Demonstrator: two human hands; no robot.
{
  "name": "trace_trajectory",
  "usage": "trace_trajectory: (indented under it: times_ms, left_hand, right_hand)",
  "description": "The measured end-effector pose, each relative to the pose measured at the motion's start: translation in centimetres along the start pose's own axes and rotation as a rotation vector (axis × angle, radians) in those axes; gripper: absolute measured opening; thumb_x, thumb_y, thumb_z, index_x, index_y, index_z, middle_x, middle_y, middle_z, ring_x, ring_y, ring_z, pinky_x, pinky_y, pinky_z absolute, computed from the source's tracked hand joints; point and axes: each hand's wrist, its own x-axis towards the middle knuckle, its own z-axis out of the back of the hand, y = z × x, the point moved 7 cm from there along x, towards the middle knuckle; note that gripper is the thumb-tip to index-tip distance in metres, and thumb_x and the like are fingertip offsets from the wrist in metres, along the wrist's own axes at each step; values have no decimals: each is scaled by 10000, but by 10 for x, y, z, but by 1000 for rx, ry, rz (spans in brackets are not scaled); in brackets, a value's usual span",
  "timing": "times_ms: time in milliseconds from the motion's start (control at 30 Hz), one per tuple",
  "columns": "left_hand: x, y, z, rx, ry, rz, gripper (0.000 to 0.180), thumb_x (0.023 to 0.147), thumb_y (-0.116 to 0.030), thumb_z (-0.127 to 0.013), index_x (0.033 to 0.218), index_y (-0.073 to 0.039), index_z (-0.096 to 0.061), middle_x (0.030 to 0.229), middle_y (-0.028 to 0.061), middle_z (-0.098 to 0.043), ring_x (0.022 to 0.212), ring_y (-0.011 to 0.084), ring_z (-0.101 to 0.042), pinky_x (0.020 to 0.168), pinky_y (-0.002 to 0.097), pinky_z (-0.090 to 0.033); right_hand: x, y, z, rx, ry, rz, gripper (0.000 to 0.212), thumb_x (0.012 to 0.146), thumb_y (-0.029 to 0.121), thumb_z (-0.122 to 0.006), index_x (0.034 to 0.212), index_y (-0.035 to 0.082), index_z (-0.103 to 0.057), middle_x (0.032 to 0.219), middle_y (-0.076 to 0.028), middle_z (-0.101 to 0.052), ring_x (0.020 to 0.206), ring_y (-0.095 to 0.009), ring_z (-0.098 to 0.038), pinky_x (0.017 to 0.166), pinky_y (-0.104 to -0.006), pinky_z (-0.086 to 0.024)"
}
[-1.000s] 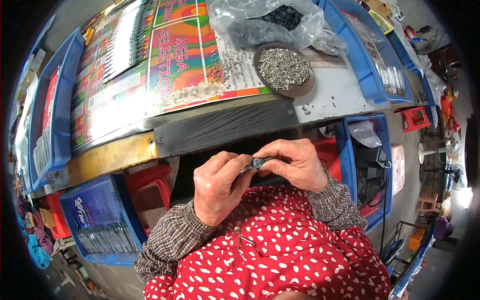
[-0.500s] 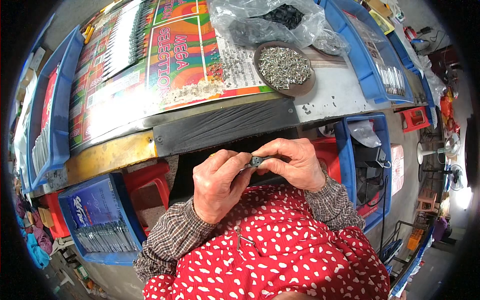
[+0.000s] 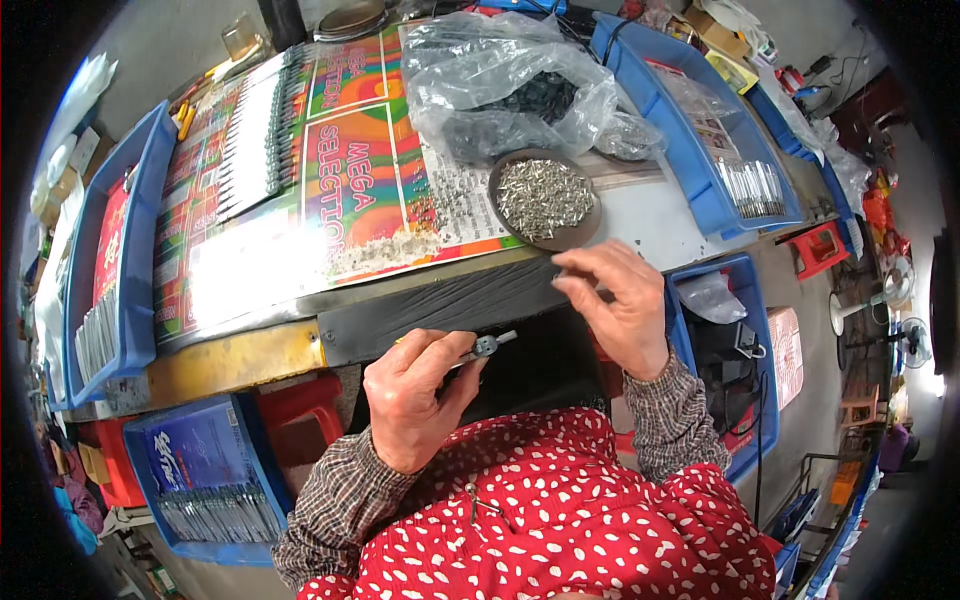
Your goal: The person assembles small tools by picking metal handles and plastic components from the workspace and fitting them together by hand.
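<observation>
My left hand [image 3: 415, 395] is closed in a pinch on a small grey metal part with a rounded head [image 3: 485, 346]. From that head a pale short stem points right, and the rest lies hidden in my fingers. My right hand [image 3: 622, 305] is raised at the table edge with thumb and forefinger apart, and I see nothing between them. Its fingertips are just below a round brown dish [image 3: 508, 222] heaped with small silvery rivet-like pins [image 3: 545, 198]. Both hands are apart.
Slim metal pieces lie in a row on white sheets [image 3: 250, 140] at the back left. A clear plastic bag [image 3: 450, 85] with dark parts lies behind the dish. Blue trays stand at the table's left [image 3: 140, 250] and right [image 3: 690, 120]; another blue tray [image 3: 220, 548] stands lower left.
My right hand has let go of the grey metal part and moved up and right toward the dish. My left hand, still gripping the part, has shifted slightly left and down.
</observation>
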Motion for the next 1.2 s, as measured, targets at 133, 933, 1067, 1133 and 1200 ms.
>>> trace_trajectory:
  times_ms: [133,933,1067,1133,1200]
  left_hand:
    - [3,-1,3,17,15,8,245,677,51,-729,903,-5,-655,795,90,-641,591,139,-600,527,242,-470]
    - [4,-4,7,38,22,18,229,681,42,-731,889,2,-644,762,85,-624,547,120,-557,496,238,-439]
    - [3,-5,4,12,40,46,221,686,39,-729,887,-5,-647,745,79,-610,543,122,-551,502,235,-437]
    - [1,-6,3,9,57,72,235,676,39,-726,891,-3,-638,748,96,-603,595,192,-579,534,283,-461]
    - [0,-7,2,2,76,94,250,667,39,-723,895,-2,-628,751,113,-596,647,262,-608,565,332,-484]
  right_hand:
    - [9,-7,3,-275,-77,117,240,696,30,-725,924,22,-652,848,-74,-623,825,-257,-561,704,-355,-468]
    - [21,-8,-7,-345,-72,214,138,681,26,-701,790,29,-616,789,-76,-556,798,-269,-520,706,-375,-437]
    - [15,2,-7,-234,-76,153,109,696,6,-685,775,24,-612,759,-71,-576,753,-258,-524,685,-355,-436]
    - [6,5,-12,4,-41,47,125,697,-17,-692,789,17,-616,766,-66,-600,726,-231,-549,642,-328,-449]
    - [-1,20,-17,142,28,40,151,701,-33,-701,816,17,-616,762,-63,-604,710,-198,-562,619,-299,-461]
